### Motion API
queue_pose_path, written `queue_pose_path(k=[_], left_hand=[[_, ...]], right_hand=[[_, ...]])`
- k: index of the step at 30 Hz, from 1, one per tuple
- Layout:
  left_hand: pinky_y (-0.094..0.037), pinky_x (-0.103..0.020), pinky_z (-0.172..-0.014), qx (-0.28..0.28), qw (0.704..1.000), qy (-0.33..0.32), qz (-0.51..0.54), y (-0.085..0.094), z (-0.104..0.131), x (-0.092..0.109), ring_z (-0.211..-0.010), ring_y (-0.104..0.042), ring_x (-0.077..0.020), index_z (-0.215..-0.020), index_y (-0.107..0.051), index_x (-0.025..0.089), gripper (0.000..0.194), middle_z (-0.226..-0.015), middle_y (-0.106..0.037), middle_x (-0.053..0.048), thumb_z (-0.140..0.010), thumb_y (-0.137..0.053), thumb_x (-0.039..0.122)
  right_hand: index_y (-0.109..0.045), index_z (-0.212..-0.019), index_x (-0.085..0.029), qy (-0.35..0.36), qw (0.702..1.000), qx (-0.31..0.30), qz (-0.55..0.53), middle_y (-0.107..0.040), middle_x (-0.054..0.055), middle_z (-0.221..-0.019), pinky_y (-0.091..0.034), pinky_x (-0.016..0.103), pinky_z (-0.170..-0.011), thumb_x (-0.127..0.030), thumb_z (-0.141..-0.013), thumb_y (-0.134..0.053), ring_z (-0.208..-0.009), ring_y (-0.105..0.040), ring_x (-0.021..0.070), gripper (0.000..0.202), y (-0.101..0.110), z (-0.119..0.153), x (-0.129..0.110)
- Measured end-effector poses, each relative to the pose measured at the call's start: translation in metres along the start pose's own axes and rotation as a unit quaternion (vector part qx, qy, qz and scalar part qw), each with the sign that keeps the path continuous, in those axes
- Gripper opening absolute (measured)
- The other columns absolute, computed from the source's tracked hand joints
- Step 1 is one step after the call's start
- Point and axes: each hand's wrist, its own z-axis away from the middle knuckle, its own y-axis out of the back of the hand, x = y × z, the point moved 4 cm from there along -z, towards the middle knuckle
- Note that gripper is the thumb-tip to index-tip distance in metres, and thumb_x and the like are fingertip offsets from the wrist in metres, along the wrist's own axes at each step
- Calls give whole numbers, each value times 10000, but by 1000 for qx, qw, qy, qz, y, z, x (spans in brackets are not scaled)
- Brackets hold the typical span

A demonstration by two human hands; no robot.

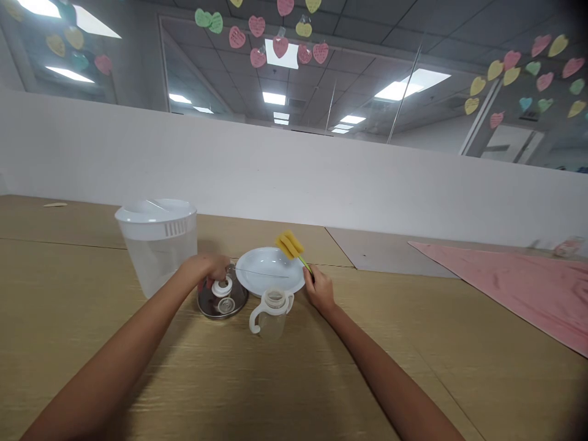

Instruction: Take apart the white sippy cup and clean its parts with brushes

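Note:
My right hand (320, 290) is closed around the green handle of a sponge bottle brush (289, 245). Its yellow sponge head is raised over the far right rim of a white bowl (257, 283). Over a round metal dish (210, 310), my left hand (215, 268) has its fingers bent downward and closed; whatever they grip is hidden. Beside those fingers, a white ring-shaped collar (222, 286) and a small clear round part (226, 305) lie in the dish. A thin straight rod (261, 273) stretches from near my left hand across the bowl. In front stands an uncapped clear bottle (272, 321) with white handles.
A tall translucent bucket (160, 251) with a white slotted rim stands left of the dish. Pink cloth (528, 282) covers the table's right side. A flat pale piece (55, 204) lies far left. Behind the table rises a white wall (275, 177) with glass above.

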Motion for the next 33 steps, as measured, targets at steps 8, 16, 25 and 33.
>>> queue_pose_path(k=[8, 16, 25, 33], left_hand=[[-516, -282, -470, -26, 999, -19, 24, -3, -9, -9, -494, -633, -212, -870, -616, 103, 201, -774, -698, -123, -692, -569, 185], [-554, -284, -514, -52, 996, -26, 67, -2, -11, -17, -546, -655, -209, -882, -602, 132, 234, -768, -696, -100, -691, -600, 266], [-565, -291, -550, -68, 994, -24, 76, -4, -13, -22, -633, -667, -223, -938, -573, 110, 248, -813, -693, -128, -711, -507, 184], [-553, -259, -587, -60, 995, -33, 75, 0, -8, -21, -604, -655, -183, -888, -576, 112, 211, -848, -697, -128, -726, -472, 198]], right_hand=[[-527, -723, -163, 2, 1000, -1, 1, -516, 6, -553, -249, 216, -514, -383, -926, -293, -492, -435, 108, 381, 0, 0, 0], [-515, -701, -165, 0, 1000, 1, 2, -506, 5, -548, -239, 222, -515, -378, -924, -300, -492, -425, 110, 376, 0, 0, 1], [-537, -720, -161, 3, 1000, 3, 1, -507, 1, -539, -243, 224, -513, -371, -923, -304, -480, -424, 108, 373, 0, 0, 1], [-544, -736, -162, 0, 1000, 2, 3, -517, 4, -547, -251, 220, -513, -380, -926, -293, -484, -430, 109, 383, -1, 1, 2]])
